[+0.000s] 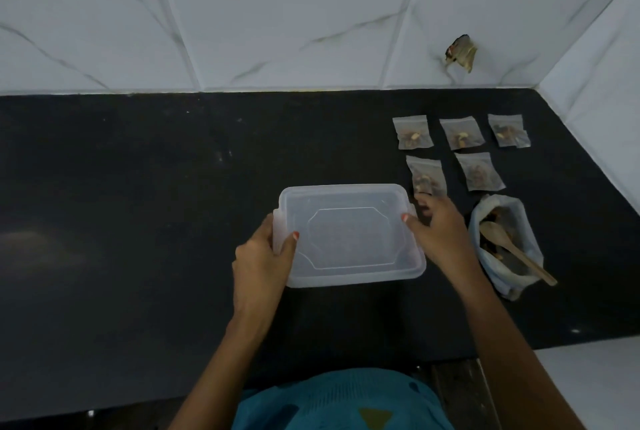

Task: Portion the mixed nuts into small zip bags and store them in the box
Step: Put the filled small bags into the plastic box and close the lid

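A clear plastic box [349, 239] with its lid on lies on the black counter [138, 204] in front of me. My left hand [263, 256] grips its left edge, thumb on top. My right hand [438, 230] holds its right edge, thumb on the lid and fingers down the side. Several small zip bags of mixed nuts lie at the right in two rows, the nearest [426, 176] just beyond my right fingers. A white bag of nuts [505, 246] with a wooden spoon [516, 253] in it stands right of my right hand.
A white marble-tiled wall [277, 14] runs along the back of the counter and a side wall [595, 83] closes the right. A damaged brown patch [462, 53] marks the back wall. The counter's front edge is near my body.
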{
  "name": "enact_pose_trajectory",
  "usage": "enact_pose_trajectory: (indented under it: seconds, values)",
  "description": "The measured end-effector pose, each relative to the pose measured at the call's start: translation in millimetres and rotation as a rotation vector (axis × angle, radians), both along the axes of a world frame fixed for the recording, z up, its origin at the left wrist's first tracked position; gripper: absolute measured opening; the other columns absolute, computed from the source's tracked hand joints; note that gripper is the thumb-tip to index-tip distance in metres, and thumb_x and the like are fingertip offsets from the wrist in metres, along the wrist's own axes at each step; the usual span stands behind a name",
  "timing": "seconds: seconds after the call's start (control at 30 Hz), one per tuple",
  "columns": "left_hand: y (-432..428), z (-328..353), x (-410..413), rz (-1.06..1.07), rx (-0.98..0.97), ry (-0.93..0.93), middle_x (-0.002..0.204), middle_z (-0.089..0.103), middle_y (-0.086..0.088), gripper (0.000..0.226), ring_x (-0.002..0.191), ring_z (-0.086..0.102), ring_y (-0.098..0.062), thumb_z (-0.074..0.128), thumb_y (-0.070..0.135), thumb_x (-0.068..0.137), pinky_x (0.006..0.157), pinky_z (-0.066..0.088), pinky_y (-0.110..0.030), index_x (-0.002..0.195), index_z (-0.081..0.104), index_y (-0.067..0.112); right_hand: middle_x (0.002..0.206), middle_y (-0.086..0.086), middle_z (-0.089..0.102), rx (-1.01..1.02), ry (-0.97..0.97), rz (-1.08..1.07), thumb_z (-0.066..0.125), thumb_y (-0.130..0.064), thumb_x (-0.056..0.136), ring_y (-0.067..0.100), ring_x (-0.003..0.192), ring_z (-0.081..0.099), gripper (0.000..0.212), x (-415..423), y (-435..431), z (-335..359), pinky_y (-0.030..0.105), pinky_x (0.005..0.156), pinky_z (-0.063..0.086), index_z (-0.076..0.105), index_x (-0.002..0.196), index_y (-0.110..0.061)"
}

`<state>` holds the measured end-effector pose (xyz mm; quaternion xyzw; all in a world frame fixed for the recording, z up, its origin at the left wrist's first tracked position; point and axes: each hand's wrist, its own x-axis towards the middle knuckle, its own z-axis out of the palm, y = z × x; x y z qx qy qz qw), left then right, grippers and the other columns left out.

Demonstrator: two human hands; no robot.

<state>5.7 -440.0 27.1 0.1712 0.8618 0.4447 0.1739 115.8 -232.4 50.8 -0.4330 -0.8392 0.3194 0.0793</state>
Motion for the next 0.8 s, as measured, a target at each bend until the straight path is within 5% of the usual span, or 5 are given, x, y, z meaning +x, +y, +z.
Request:
enact_pose_trajectory:
  seconds: [0.13,0.27,0.5,0.63,0.8]
  values:
    - [2,6,7,-0.021,-0.129,0.037,0.117,0.061,-0.009,0.057,0.099,0.063,-0.021,0.046,0.03,0.094,0.082,0.055,-0.04,0.145,0.026,0.016,0.124,0.008,0.055,-0.192,0.054,-0.035,0.056,-0.015,0.09,0.016,0.105,0.054,0.04,11,-3,-5,0.03,0.088,0.044,0.05,0.129,-0.015]
    - [3,15,11,-0.038,-0.178,0.116,0.112,0.061,-0.013,0.056,0.094,0.064,-0.024,0.043,0.026,0.096,0.08,0.055,-0.043,0.146,0.021,0.012,0.122,0.009,0.056,-0.163,0.035,-0.047,0.054,-0.015,0.091,0.02,0.107,0.055,0.039,9,-6,-3,0.033,0.09,0.045,0.05,0.129,-0.015]
    - [12,30,-10,-0.087,-0.106,0.197,0.099,0.066,-0.004,0.041,0.081,0.067,-0.016,0.045,0.03,0.095,0.065,0.058,-0.033,0.133,0.044,0.014,0.085,-0.005,0.052,0.045,0.06,-0.052,0.05,-0.019,0.093,-0.002,0.065,0.043,0.023,-2,0,24,0.014,0.055,0.032,0.058,0.114,-0.012]
    - [33,38,-50,-0.059,-0.05,0.227,0.095,0.067,-0.004,0.027,0.071,0.064,-0.008,0.048,0.025,0.095,0.056,0.049,-0.016,0.117,0.055,0.012,0.093,0.001,0.059,0.02,0.126,-0.021,0.051,-0.017,0.093,0.006,0.073,0.051,0.02,-38,17,37,0.016,0.063,0.038,0.059,0.11,-0.012]
    - [67,25,-111,-0.018,-0.074,0.214,0.11,0.065,-0.012,0.032,0.093,0.065,-0.023,0.053,0.024,0.093,0.077,0.054,-0.031,0.119,0.056,0.007,0.106,0.011,0.063,0.044,0.084,0.04,0.053,-0.017,0.092,0.018,0.091,0.059,0.025,-102,53,22,0.023,0.077,0.046,0.059,0.114,-0.005]
